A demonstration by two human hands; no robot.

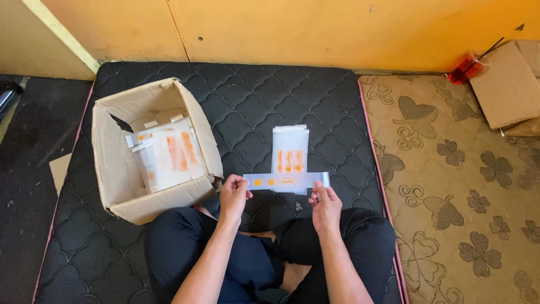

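Left grip: left hand (233, 197) pinches the left end of a flat clear strip package (286, 181) with orange marks, fingers closed on it.
Right grip: right hand (325, 207) pinches the right end of the same strip, closed on it.
Strip place: lower centre of frame, held level just above the black quilted mattress (247, 101).
Behind it: one small stack of similar packages (290, 149), touching or just beyond the strip.
Box: one open cardboard box (115, 163), centre left, holding several more packages; exact count unclear.
Risk: likely the thin strip bends or slips if one pinch loosens; it could also knock the stack askew.
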